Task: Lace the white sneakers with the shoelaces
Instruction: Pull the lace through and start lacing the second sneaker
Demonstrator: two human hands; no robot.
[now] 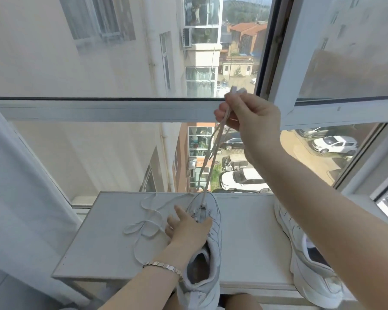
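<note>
The middle sneaker (214, 238) stands at 6 o'clock on the white surface (244, 242), toe pointing to 12 o'clock towards the window. The left hand (187, 229) lies over its upper just behind the lowest eyelets. The thumb is on the right side and the fingers reach down the left side, so the hand clasps the shoe, with the index finger stretched forward.

The threaded shoelace (211, 162) rises from those front eyelets towards 1 o'clock. Its two strands run taut, close together, up into the right hand (249, 121). That hand is raised high in front of the window frame (99, 110), fingers curled and pinching both strands, with the tips poking out above the knuckles. The two hands are well apart, one low and one high.

At 9 o'clock from the left hand a loose shoelace (143, 222) lies in slack loops on the surface, its nearest loop just beside the fingers (whether it touches them I cannot tell). A second sneaker (311, 271) lies at 4 o'clock along the right edge, its middle hidden by the right forearm. A metal bracelet (164, 265) circles the left wrist. Parked cars (244, 180) show through the glass below.
</note>
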